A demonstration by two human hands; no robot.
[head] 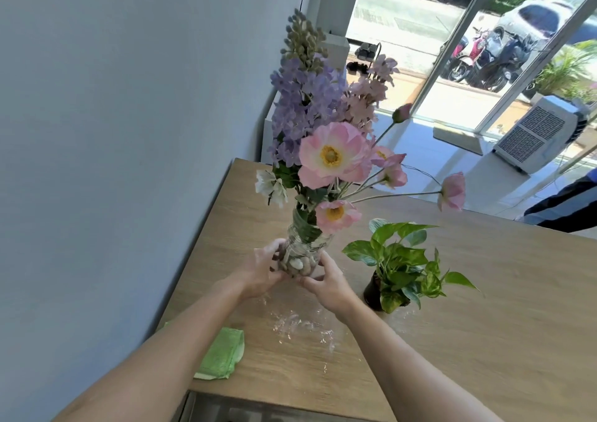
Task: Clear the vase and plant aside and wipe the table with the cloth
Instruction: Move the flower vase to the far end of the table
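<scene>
A clear glass vase (302,253) with pebbles at its bottom holds tall pink, purple and white flowers on the wooden table (484,308). My left hand (263,268) grips its left side and my right hand (326,284) wraps its lower right side. Whether the base rests on the table is hidden by my fingers. A small leafy green plant (400,266) in a dark pot stands just to the right of the vase. A folded green cloth (223,355) lies near the table's front left edge, beside my left forearm. White powdery smears (300,324) mark the wood under my right wrist.
A grey wall (113,131) runs along the table's left side. Beyond the far edge are a tiled floor, a white air cooler (539,134) and glass doors to the street. A person's dark sleeve (568,203) shows at the right edge.
</scene>
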